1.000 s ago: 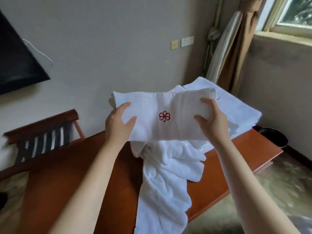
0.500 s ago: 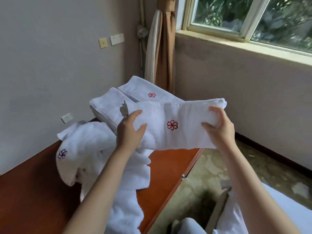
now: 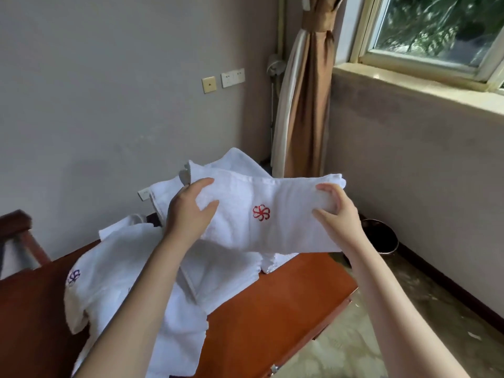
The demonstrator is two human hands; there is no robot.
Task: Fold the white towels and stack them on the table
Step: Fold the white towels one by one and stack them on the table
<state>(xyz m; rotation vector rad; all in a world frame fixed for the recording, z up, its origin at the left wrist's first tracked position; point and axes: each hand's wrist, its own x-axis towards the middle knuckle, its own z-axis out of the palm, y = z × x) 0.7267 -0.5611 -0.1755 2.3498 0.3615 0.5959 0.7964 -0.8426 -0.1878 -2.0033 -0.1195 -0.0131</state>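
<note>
L hand [image 3: 188, 211] & R hand [image 3: 338, 211] each grip an end of folded towel [image 3: 272, 214], held flat above stack [image 3: 240, 165] prob. for placing.

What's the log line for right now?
left hand: grips folded towel; right hand: grips folded towel; state: held above table, not stacked yet

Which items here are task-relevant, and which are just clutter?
Job: folded towel, gripped by left hand and right hand; towel stack behind it; unfolded towel; table.
Lying about: curtain; waste bin; chair; wall sockets.
</note>
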